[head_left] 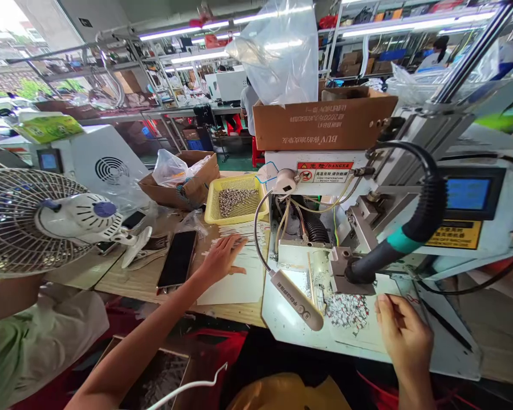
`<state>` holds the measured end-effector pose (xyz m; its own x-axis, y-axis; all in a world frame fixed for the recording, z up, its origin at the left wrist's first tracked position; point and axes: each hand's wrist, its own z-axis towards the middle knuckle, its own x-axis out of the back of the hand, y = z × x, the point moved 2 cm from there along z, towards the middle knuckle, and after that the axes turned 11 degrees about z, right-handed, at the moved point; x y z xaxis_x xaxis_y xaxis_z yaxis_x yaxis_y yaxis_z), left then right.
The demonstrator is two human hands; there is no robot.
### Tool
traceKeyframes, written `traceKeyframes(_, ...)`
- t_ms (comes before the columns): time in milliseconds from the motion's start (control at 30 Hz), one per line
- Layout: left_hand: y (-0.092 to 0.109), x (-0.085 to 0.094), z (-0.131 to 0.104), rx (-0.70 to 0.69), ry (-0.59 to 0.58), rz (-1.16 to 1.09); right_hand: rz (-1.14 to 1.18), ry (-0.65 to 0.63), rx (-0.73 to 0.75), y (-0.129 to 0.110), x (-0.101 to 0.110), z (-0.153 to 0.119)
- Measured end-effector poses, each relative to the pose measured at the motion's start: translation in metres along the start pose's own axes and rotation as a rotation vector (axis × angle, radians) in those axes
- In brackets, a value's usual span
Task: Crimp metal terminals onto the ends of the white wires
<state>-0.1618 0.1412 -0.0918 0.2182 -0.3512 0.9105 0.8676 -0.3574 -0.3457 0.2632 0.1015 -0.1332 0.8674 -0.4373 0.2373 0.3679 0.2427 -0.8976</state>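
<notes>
My left hand [224, 259] rests with its fingers spread over thin white strips [250, 232] and a white sheet [235, 287] on the wooden table. On the right, my right hand [404, 330] is closed, thumb against forefinger, at the machine's white base plate [294, 330]; anything in the pinch is too small to make out. Left of it lies a pile of small white and red pieces [348, 312], below the machine's metal head [340, 270]. A yellow basket [211, 199] of small parts [235, 200] stands beyond my left hand.
A fan [29, 222] and a person's sleeve [60, 330] are at the left. A black phone [177, 259] lies beside my left forearm. A lamp on a bent neck [297, 300] hangs over the plate. Cardboard boxes [325, 122] and a thick black hose [430, 199] stand above.
</notes>
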Motion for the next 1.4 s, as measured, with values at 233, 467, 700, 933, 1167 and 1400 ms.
traceKeyframes(233,0.027,0.0,-0.02,0.116,-0.024,-0.018,-0.018,0.03,0.003,0.007,0.0,-0.001)
traceKeyframes(467,0.028,0.02,0.001,0.179,0.053,-0.142,-0.039,0.017,0.008,0.003,0.001,0.001)
traceKeyframes(700,0.03,0.023,0.014,0.141,0.025,-0.182,-0.027,-0.016,0.011,-0.007,-0.006,0.002)
traceKeyframes(933,0.02,0.004,0.016,0.116,0.092,-0.236,0.174,-0.108,-0.122,-0.029,0.007,0.014)
traceKeyframes(1167,0.013,0.005,0.009,0.192,0.165,-0.386,-0.206,-0.244,-0.037,-0.025,0.013,0.018)
traceKeyframes(1400,0.012,0.024,0.001,0.19,0.248,-0.428,-0.478,-0.158,0.165,-0.015,-0.019,0.02)
